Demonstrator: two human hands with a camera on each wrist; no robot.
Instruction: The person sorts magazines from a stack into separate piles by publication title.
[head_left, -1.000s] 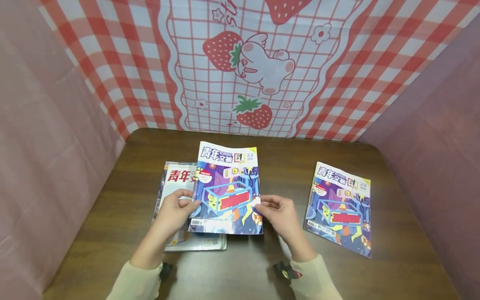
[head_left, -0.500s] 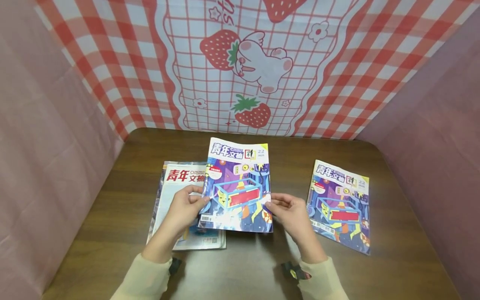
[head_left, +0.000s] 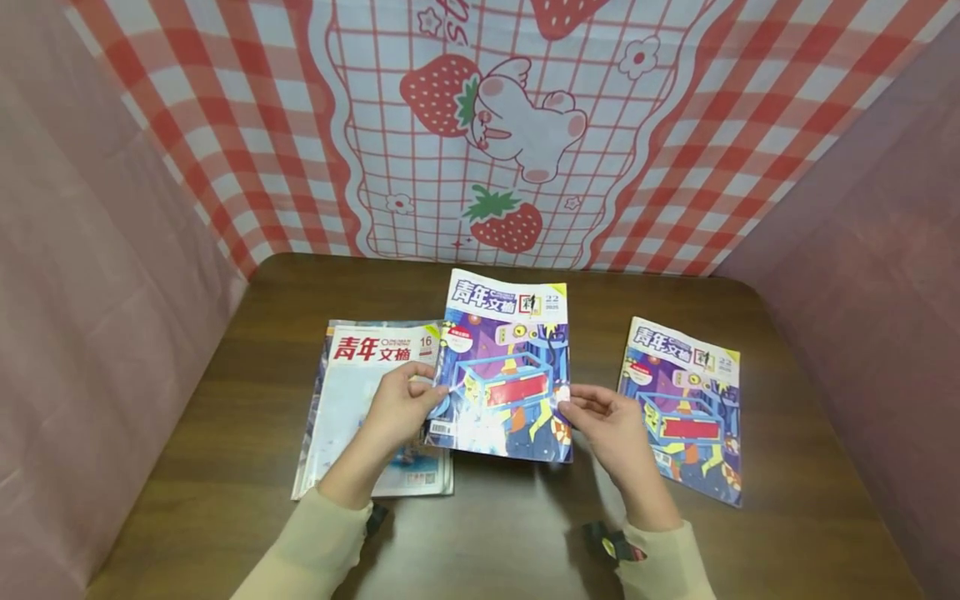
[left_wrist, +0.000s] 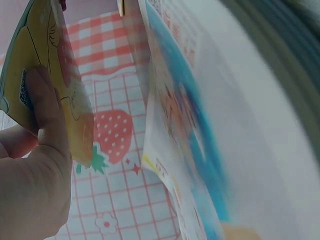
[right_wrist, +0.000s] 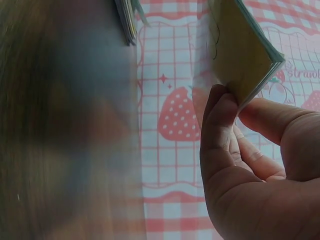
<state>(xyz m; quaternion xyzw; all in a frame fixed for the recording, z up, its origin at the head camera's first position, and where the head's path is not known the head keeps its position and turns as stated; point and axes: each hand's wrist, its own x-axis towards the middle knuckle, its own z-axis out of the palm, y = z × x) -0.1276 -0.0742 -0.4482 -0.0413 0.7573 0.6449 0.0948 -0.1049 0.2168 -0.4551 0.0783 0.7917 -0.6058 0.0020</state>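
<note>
Both hands hold a magazine (head_left: 502, 375) with a purple and blue cover, raised above the table in the head view. My left hand (head_left: 401, 407) pinches its left edge, thumb on the cover and fingers behind. On its right edge my right hand (head_left: 609, 421) has the same kind of pinch. The wrist views show the magazine's yellow back cover (left_wrist: 30, 45), with the left fingers against it, and its page edges (right_wrist: 262, 45) between the right thumb and fingers. Below and left lies a pale magazine (head_left: 348, 408) with red title characters, partly hidden by the left hand.
Under the pale magazine another magazine's dark edge (head_left: 306, 454) sticks out. A second purple magazine (head_left: 693, 442) lies at the right, its left edge partly behind the right hand. The brown wooden table (head_left: 495, 533) ends at a checked strawberry cloth (head_left: 285, 142) at the back.
The held magazine and both hands have moved to the right, away from the pale magazine. More of the pale cover shows now, including its number 16. Both hands keep their pinch.
</note>
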